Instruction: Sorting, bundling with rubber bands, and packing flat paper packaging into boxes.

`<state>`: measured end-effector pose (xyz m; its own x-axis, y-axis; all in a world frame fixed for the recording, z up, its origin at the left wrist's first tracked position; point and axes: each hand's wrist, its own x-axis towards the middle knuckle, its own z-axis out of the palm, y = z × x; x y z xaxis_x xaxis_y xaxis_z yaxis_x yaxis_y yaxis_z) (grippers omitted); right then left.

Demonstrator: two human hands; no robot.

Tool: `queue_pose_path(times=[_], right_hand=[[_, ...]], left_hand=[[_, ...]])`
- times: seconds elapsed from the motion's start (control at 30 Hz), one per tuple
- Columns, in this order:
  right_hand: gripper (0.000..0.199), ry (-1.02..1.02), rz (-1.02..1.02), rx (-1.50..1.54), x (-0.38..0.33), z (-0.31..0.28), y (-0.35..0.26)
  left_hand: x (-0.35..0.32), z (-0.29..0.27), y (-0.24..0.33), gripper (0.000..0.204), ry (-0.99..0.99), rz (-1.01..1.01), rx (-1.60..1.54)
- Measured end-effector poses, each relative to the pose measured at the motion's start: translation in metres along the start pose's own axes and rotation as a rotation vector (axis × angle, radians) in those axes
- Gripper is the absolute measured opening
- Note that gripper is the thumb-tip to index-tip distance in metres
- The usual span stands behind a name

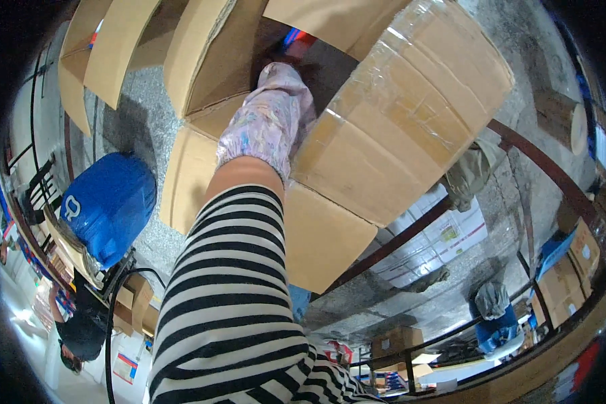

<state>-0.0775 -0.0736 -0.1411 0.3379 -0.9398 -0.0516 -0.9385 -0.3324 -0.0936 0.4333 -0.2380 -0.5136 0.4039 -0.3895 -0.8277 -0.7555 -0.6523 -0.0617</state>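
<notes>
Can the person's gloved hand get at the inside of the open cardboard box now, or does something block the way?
Probably yes. The gloved hand already reaches between the raised flaps of the open cardboard box; the taped box beside it leaves the opening free.

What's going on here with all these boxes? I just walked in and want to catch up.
A person in a striped sleeve reaches one hand in a pale patterned glove into an open cardboard box; which hand it is cannot be told. A taped cardboard box sits right beside the arm. A blue drum-shaped thing lies to the left, and another person stands nearby.
</notes>
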Motion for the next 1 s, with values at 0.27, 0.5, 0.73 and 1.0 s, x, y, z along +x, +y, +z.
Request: queue_pose_path(times=[0.27,0.5,0.73,1.0], right_hand=[[0.068,0.009,-0.053,0.018,0.019,0.012,0.009],[0.067,-0.01,-0.075,0.039,0.023,0.016,0.003],[0.066,-0.029,-0.113,0.008,0.029,0.01,0.008],[0.066,-0.041,-0.054,-0.033,0.01,0.008,0.0]], left_hand=[[-0.012,-0.011,-0.005,0.05,0.048,-0.03,-0.14],[-0.021,-0.01,-0.021,0.051,0.066,-0.055,-0.235],[-0.022,0.007,-0.016,0.051,0.063,-0.055,-0.374],[-0.011,0.023,0.012,0.052,0.045,0.011,-0.456]])
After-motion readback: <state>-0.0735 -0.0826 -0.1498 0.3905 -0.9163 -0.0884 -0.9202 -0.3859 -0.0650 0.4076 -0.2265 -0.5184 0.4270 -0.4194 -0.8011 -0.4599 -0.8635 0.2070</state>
